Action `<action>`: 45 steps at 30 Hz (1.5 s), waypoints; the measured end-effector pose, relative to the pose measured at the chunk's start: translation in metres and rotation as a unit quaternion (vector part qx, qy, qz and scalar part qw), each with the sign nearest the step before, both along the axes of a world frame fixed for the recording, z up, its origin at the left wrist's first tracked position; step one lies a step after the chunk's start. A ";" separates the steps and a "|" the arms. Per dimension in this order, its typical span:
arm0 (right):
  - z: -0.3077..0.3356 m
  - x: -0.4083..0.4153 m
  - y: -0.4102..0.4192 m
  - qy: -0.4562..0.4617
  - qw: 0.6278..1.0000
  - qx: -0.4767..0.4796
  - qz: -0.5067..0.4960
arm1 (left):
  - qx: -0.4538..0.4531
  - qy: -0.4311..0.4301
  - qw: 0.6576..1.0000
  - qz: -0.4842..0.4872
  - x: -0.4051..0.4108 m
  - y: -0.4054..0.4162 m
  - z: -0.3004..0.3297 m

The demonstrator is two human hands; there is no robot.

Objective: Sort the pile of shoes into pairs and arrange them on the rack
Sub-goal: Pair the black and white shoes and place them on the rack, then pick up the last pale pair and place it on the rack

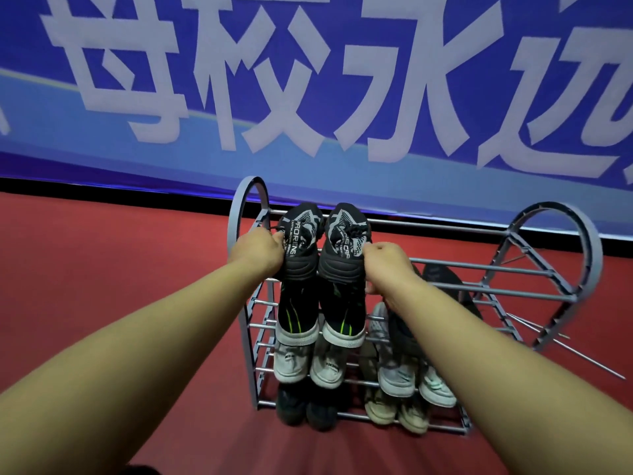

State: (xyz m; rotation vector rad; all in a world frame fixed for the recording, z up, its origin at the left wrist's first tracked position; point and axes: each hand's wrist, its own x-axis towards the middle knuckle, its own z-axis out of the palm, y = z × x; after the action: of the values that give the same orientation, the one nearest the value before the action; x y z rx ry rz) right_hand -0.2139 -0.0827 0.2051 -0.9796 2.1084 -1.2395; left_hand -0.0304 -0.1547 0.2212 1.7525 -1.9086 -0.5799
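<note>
Currently the grey rack (555, 269) stands at 3 o'clock of centre, its lower tiers already holding pairs. Both black high-top shoes (337, 269) sit side by side on the top tier, presumably aligned as a pair. Left hand (260, 248) and right hand (387, 260) each grip one shoe's collar.

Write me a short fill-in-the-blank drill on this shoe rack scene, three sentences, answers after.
1. Each hand holds one ____ high-top shoe: left hand, right hand.
2. The grey rack stands on a ____ floor.
3. The banner behind the rack is ____ with white characters.

Answers: black; red; blue
</note>
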 end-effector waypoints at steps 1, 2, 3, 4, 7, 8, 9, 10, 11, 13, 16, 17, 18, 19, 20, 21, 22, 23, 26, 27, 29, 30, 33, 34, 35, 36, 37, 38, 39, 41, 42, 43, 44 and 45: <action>-0.003 0.003 0.010 0.017 0.999 -0.023 -0.015 | -0.055 -0.006 0.998 0.030 0.000 0.011 0.001; -0.008 0.006 0.023 0.030 0.998 -0.045 -0.024 | -0.111 0.016 0.993 0.048 -0.001 0.026 0.002; -0.016 0.009 0.037 0.035 0.997 -0.068 -0.029 | -0.166 0.056 0.983 0.051 -0.004 0.044 0.000; -0.027 0.011 0.054 0.039 0.995 -0.092 -0.027 | -0.210 0.103 0.971 0.040 -0.009 0.065 -0.004; -0.071 0.017 0.094 0.052 0.994 -0.095 -0.004 | -0.257 0.225 0.938 -0.058 -0.039 0.120 -0.043; -0.093 0.017 0.104 0.041 0.996 -0.080 0.002 | -0.249 0.241 0.934 -0.089 -0.052 0.135 -0.064; -0.117 0.014 0.113 0.026 0.998 -0.057 0.005 | -0.227 0.243 0.936 -0.115 -0.067 0.150 -0.087; -0.140 0.011 0.125 0.006 0.999 -0.031 0.001 | -0.196 0.233 0.943 -0.133 -0.080 0.162 -0.113; -0.165 0.008 0.138 -0.014 1.000 0.000 -0.012 | -0.155 0.217 0.953 -0.143 -0.092 0.174 -0.139; -0.215 0.001 0.166 -0.038 0.997 0.038 -0.049 | -0.066 0.183 0.971 -0.142 -0.110 0.194 -0.198; -0.278 -0.009 0.213 -0.030 0.991 0.087 -0.098 | 0.021 0.145 0.979 -0.142 -0.117 0.223 -0.276; -0.293 -0.012 0.228 -0.031 0.988 0.116 -0.098 | 0.045 0.133 0.979 -0.148 -0.117 0.233 -0.296; -0.309 -0.015 0.242 -0.030 0.984 0.147 -0.098 | 0.069 0.118 0.979 -0.154 -0.117 0.242 -0.314; -0.323 -0.019 0.255 -0.025 0.978 0.182 -0.099 | 0.092 0.102 0.978 -0.158 -0.117 0.249 -0.328; -0.337 -0.025 0.267 -0.017 0.973 0.210 -0.097 | 0.114 0.087 0.977 -0.160 -0.118 0.254 -0.340; -0.350 -0.030 0.279 -0.009 0.966 0.241 -0.094 | 0.137 0.072 0.974 -0.164 -0.120 0.260 -0.351; -0.363 -0.036 0.290 -0.005 0.958 0.269 -0.099 | 0.160 0.059 0.971 -0.167 -0.121 0.265 -0.361; -0.374 -0.041 0.301 -0.010 0.946 0.302 -0.120 | 0.183 0.044 0.968 -0.169 -0.123 0.269 -0.369; -0.386 -0.049 0.322 -0.032 0.888 0.387 -0.245 | 0.285 -0.030 0.953 -0.100 -0.121 0.284 -0.395; -0.387 -0.050 0.325 -0.037 0.871 0.413 -0.262 | 0.335 -0.064 0.938 -0.060 -0.118 0.289 -0.402; -0.392 -0.052 0.325 -0.053 0.845 0.453 -0.281 | 0.442 -0.129 0.886 -0.047 -0.109 0.300 -0.432; -0.395 -0.054 0.323 -0.072 0.830 0.466 -0.298 | 0.492 -0.141 0.856 -0.078 -0.104 0.307 -0.446; -0.403 -0.058 0.317 -0.149 0.795 0.465 -0.360 | 0.572 -0.075 0.810 -0.104 -0.086 0.331 -0.482; -0.405 -0.059 0.317 -0.177 0.785 0.459 -0.376 | 0.582 -0.033 0.809 -0.074 -0.081 0.337 -0.491; -0.406 -0.061 0.317 -0.202 0.772 0.460 -0.391 | 0.578 -0.012 0.815 -0.047 -0.077 0.342 -0.498; -0.410 -0.064 0.318 -0.210 0.762 0.476 -0.386 | 0.561 -0.011 0.827 -0.039 -0.077 0.344 -0.486; -0.409 -0.066 0.320 -0.202 0.760 0.499 -0.365 | 0.535 -0.029 0.843 -0.050 -0.079 0.343 -0.474; -0.409 -0.068 0.323 -0.181 0.767 0.522 -0.325 | 0.519 -0.051 0.851 -0.068 -0.079 0.341 -0.469; -0.409 -0.070 0.325 -0.153 0.781 0.540 -0.274 | 0.510 -0.083 0.851 -0.091 -0.078 0.336 -0.463; -0.413 -0.073 0.323 -0.095 0.805 0.564 -0.159 | 0.483 -0.126 0.863 -0.078 -0.073 0.319 -0.459; -0.415 -0.074 0.319 -0.086 0.810 0.567 -0.119 | 0.468 -0.135 0.871 -0.056 -0.067 0.306 -0.459; -0.415 -0.073 0.314 -0.093 0.813 0.567 -0.097 | 0.455 -0.147 0.877 -0.042 -0.058 0.293 -0.455; -0.414 -0.070 0.308 -0.107 0.820 0.556 -0.084 | 0.445 -0.149 0.882 -0.031 -0.047 0.278 -0.454; -0.409 -0.064 0.301 -0.136 0.832 0.532 -0.079 | 0.436 -0.144 0.888 -0.018 -0.033 0.263 -0.456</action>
State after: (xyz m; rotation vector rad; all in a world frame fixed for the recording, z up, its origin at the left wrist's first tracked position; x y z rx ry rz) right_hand -0.2782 0.2186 -0.2034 -0.1041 2.1593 -0.0865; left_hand -0.0633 0.1087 -0.2346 2.4458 -2.0262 -1.4307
